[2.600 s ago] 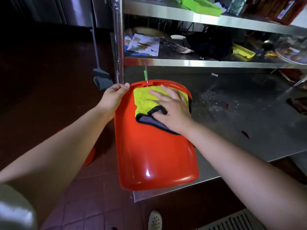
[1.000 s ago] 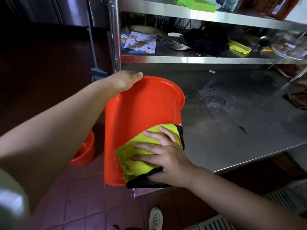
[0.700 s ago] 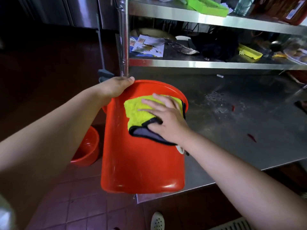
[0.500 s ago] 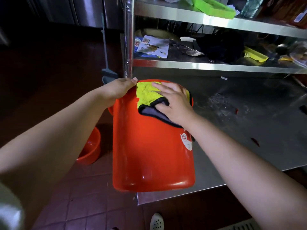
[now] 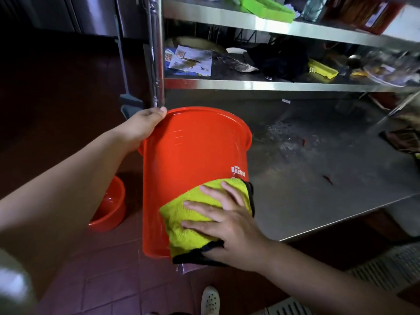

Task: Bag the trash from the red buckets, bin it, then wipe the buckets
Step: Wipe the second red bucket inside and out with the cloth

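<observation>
Head view: my left hand (image 5: pixel 142 126) grips the red bucket (image 5: pixel 193 169) by its rim, tilted over the steel table (image 5: pixel 318 201) edge; my right hand (image 5: pixel 223 220), fingers flat and spread, presses the yellow cloth (image 5: pixel 193 214) low on its wall; a hard push could, I judge, tip it floorward.

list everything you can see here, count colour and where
bucket: 1, red, at the table's near left edge, white lettering on its side
cloth: 1, yellow with dark edging, low on the bucket's side
basin: 1, red, on the floor left of the bucket
table: 1, steel, right of the bucket
shelves: 2 tiers, steel, above the table, cluttered
papers: a few, printed, lower shelf
tray: 1, green, top shelf
left hand: grips the bucket's rim
right hand: presses the cloth flat
</observation>
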### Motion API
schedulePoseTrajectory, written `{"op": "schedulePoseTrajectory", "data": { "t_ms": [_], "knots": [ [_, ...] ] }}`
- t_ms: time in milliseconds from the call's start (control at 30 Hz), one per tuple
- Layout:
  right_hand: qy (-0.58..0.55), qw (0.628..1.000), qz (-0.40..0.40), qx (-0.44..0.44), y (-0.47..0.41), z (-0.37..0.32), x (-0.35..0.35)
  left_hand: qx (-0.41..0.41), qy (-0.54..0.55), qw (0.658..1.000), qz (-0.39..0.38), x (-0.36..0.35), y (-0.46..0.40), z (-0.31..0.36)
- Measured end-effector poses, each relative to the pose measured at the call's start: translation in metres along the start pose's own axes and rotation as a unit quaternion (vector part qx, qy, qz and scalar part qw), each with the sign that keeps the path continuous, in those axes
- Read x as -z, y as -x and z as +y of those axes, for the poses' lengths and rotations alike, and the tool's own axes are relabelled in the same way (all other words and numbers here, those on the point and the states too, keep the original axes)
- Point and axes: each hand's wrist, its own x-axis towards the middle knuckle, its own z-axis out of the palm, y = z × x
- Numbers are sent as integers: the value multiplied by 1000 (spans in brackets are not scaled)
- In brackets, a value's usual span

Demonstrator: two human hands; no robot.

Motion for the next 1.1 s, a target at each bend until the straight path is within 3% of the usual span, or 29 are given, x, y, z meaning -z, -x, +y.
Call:
{"op": "schedulePoseTrajectory", "data": {
  "t_ms": [167,367,567,700,867,1100],
  "knots": [
    [-20,999,22,-21,-25,20,7,1,-15,1000,-17,7,7,-4],
    [-17,992,60,-110,-88,77,20,-12,-9,1000,0,0,4,-8],
    [-100,965,97,-222,-120,123,28,1,-13,1000,29,-3,6,-11],
    [-85,973,68,-202,-93,110,27,-31,-39,996,68,-19,3,11],
    [-24,993,47,-102,-39,68,26,-62,-282,956,54,-57,-4,59],
    [0,1000,16,-5,20,34,12,-48,-301,951,52,-63,-7,59]
  ]
}}
